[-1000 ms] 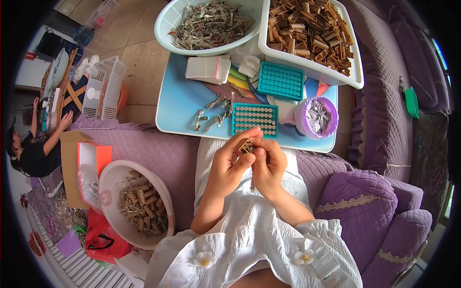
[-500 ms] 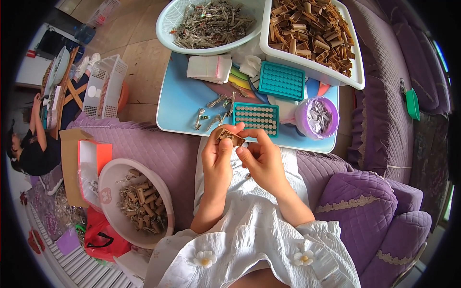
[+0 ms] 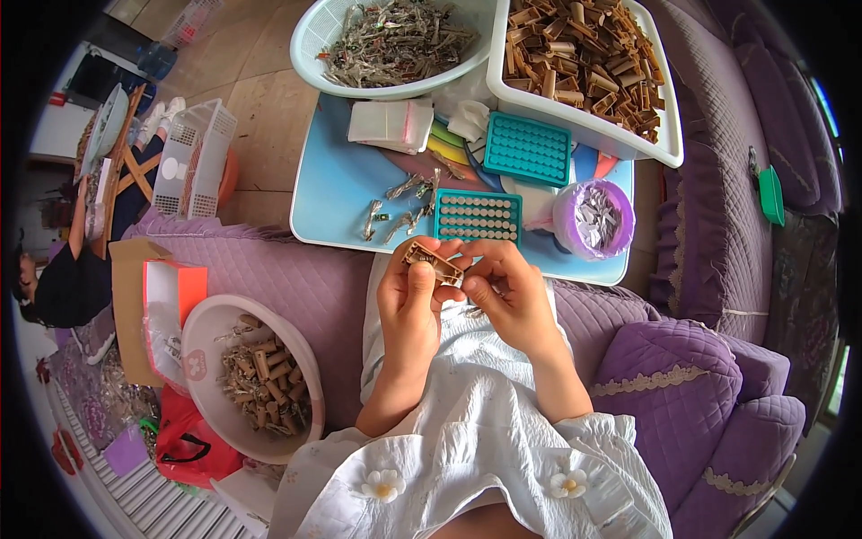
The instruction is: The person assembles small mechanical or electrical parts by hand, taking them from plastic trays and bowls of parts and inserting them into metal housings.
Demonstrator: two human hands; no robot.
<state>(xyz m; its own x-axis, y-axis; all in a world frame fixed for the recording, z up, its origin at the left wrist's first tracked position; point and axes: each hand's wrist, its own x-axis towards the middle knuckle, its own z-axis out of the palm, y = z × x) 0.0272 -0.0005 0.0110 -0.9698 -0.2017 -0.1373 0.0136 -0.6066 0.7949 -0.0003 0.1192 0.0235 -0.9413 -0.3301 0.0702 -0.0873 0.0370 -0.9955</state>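
Observation:
Above my lap my left hand [image 3: 409, 301] grips an open brown plastic casing [image 3: 440, 266], the thumb on its near side and the fingers behind. Small parts sit inside the casing, too small to make out. The fingers of my right hand [image 3: 521, 305] pinch together at the casing's right end; what they hold there is mostly hidden. Just beyond my hands, a teal tray [image 3: 478, 216] carries rows of small round silvery pieces. Bundles of thin wires with small circuit boards [image 3: 395, 205] lie to its left.
On the blue table [image 3: 328, 202] stand a white bin [image 3: 666, 126] of brown casings, a pale basin [image 3: 307, 63] of wire bundles, a second teal tray [image 3: 527, 148] and a purple-rimmed tub [image 3: 561, 220]. A pinkish basin [image 3: 310, 359] of casings sits left. Another person [image 3: 67, 283] works far left.
My right hand has shifted right and slightly nearer, to the casing's end. The casing has turned so that more of its inside shows. The person at far left has moved an arm.

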